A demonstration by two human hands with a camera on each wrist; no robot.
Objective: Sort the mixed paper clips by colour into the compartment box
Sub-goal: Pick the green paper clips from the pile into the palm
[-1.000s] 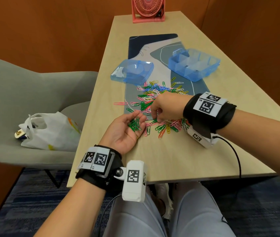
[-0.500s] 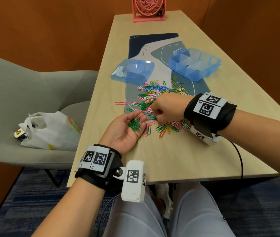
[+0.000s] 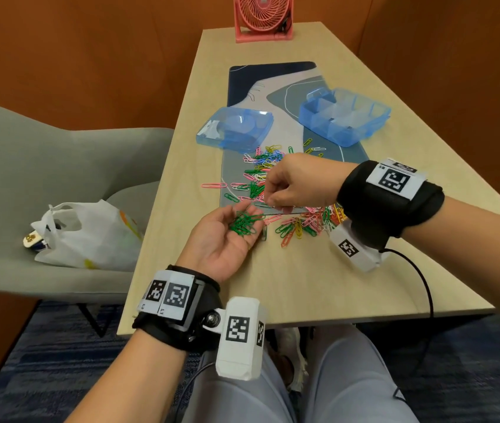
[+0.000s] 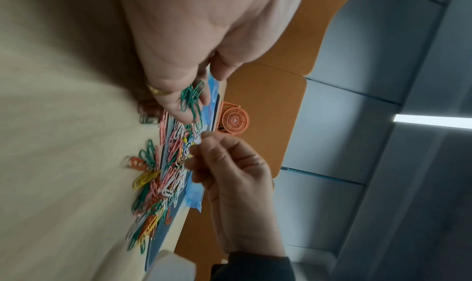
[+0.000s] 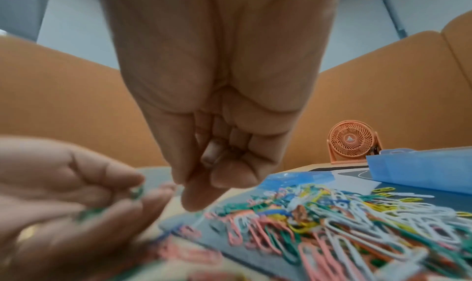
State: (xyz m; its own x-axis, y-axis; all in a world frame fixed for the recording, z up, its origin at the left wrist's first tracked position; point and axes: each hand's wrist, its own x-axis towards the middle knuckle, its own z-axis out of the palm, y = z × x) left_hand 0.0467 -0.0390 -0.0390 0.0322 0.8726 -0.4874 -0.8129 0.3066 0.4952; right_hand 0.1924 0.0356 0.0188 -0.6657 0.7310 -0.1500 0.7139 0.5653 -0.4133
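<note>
Only our head view shows one compartment box; left hand cups green clips, right hand pinched, contents unclear.

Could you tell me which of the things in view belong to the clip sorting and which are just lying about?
Part of the job:
green clips in the left hand
mixed clip pile
compartment box
right hand over the pile

Lying about:
pink fan
plastic bag on the chair
</note>
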